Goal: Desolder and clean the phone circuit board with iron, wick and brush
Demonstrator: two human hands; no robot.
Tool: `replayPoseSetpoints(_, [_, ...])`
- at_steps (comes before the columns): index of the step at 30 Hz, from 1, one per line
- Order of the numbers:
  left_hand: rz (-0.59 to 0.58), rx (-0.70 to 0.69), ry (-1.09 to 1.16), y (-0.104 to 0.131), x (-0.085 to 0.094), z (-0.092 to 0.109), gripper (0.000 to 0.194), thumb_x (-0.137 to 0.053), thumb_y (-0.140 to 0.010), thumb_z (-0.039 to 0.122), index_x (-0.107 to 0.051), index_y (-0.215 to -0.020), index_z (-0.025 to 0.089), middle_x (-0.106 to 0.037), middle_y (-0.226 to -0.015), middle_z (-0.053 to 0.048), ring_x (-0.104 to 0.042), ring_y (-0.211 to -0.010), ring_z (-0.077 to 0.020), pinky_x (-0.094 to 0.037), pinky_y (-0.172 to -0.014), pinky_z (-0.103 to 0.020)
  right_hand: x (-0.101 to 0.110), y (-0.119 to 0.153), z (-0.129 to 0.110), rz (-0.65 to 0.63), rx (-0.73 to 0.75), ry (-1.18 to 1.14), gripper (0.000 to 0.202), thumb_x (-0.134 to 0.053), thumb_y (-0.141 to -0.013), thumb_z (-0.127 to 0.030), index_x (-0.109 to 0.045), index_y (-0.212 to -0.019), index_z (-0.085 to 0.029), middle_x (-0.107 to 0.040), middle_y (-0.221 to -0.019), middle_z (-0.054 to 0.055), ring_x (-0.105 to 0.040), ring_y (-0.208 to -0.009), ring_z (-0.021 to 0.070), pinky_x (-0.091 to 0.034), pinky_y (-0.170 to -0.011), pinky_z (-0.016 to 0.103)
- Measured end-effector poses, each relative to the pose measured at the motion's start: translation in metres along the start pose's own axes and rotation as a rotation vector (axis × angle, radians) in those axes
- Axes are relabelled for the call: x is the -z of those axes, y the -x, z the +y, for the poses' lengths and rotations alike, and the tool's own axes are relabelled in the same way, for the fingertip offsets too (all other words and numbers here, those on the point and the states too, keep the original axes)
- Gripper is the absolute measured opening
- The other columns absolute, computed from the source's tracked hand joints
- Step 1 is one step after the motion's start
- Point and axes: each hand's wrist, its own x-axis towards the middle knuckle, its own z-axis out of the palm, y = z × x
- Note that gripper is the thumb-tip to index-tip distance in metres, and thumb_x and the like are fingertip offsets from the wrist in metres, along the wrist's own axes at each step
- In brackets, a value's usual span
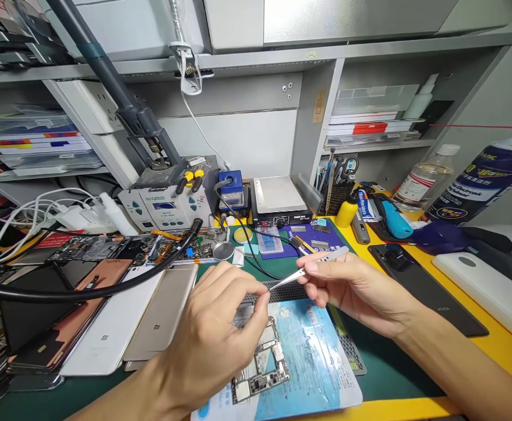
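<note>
Head view: near the front edge of the bench, the right hand [352,286] pinches a pair of tweezers [308,270] closed, tips pointing left. The left hand [214,339] is curled, thumb and forefinger meeting at the tweezer tips, apparently on something too small to make out. Below it a bare circuit board [260,365] lies on a blue sheet [312,351]. Phone backs [162,318] lie toward the left edge. This looks like a tiny part being handled at the tips; any next move needs a steady, light pinch.
</note>
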Motion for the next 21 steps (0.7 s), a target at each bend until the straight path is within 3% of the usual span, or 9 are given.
replayPoseSetpoints(21, [0.025, 0.063, 0.101, -0.003, 0.0071, 0.0098, 0.016, -0.063, -0.101, 0.005, -0.07, -0.097, 0.019, -0.073, -0.087, -0.001, -0.066, -0.082, -0.0143, -0.055, -0.074, -0.032, 0.0047, 0.0021, -0.0063, 0.062, -0.01, 0.052, 0.028, -0.107, -0.069, -0.031, -0.09, -0.085, -0.014, -0.075, -0.075, 0.006, -0.068, -0.062, 0.0113, -0.06, -0.053, 0.015])
